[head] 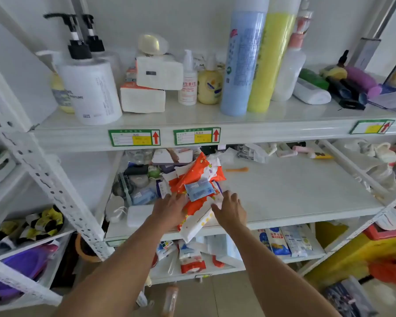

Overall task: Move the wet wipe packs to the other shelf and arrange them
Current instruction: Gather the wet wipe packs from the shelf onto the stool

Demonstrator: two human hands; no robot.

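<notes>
The left hand (169, 208) and right hand (230, 208) lie spread flat against a loose heap of wet wipe packs (198, 179) at the middle shelf's (295, 191) front edge. The lowest white pack (196, 225) overhangs that edge; a careless push could tip it off.

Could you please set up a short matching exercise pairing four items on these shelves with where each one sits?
Things:
1. tall blue bottle
2. orange and white wipe pack pile
3. large white pump bottle
4. orange spoon

Places:
A. left end of the top shelf
B. middle shelf, just beyond both hands
C. top shelf, beside the tall yellow bottle
D. middle shelf, lying alone to the right of the pile

Pairs: 1-C, 2-B, 3-A, 4-D

The left hand and right hand rest on the nearest packs in the pile.
</notes>
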